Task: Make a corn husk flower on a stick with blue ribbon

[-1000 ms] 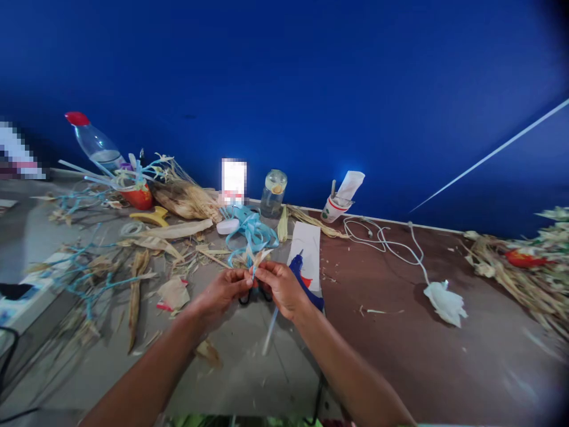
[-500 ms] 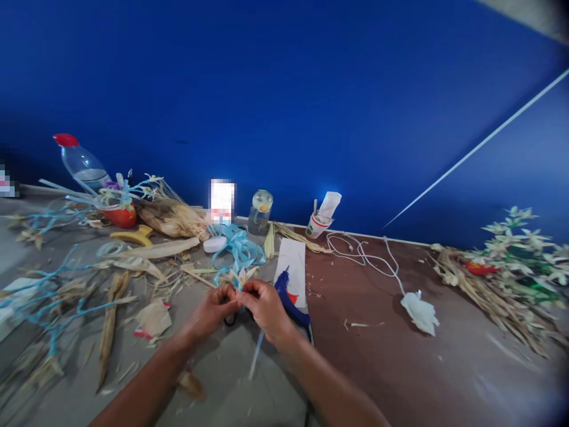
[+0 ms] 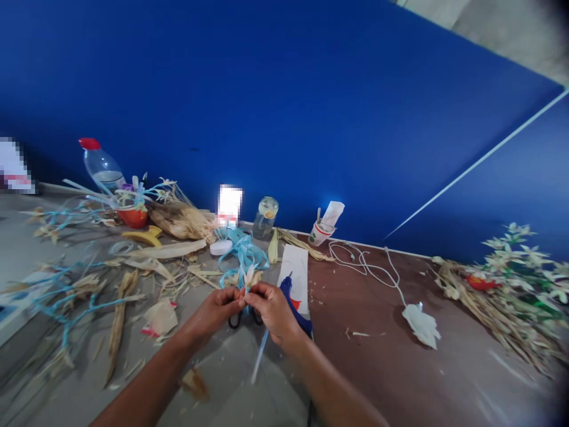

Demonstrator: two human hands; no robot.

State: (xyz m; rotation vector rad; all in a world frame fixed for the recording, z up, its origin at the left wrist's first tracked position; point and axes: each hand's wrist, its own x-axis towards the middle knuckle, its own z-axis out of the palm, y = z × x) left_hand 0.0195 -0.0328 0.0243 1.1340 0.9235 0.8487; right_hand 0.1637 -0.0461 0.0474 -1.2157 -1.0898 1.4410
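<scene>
My left hand (image 3: 224, 305) and my right hand (image 3: 271, 305) meet at the middle of the table, fingertips pinched together. Between them is a small pale husk flower (image 3: 251, 279), its petals pointing up; the fingers hide its base. Behind the flower lies a tangle of light blue ribbon (image 3: 242, 249). Black scissor handles (image 3: 234, 322) show partly under my hands. Beside my right hand a blue glue gun (image 3: 299, 311) rests on a white card (image 3: 296, 270). A translucent glue stick (image 3: 260, 356) lies below my right wrist.
On the left are blue-stemmed husk flower sprigs (image 3: 66, 320), dried husks (image 3: 121, 320), a red cup (image 3: 133, 218) and a bottle (image 3: 103, 169). A glass jar (image 3: 265, 218), a white paper cup (image 3: 320, 233), a white cord (image 3: 368, 261) and a flower bunch (image 3: 511, 296) stand or lie farther off.
The view has shifted slightly, so the scene sits a little lower and farther right. Both hands still pinch the husk flower, which has turned a little between the fingers.
</scene>
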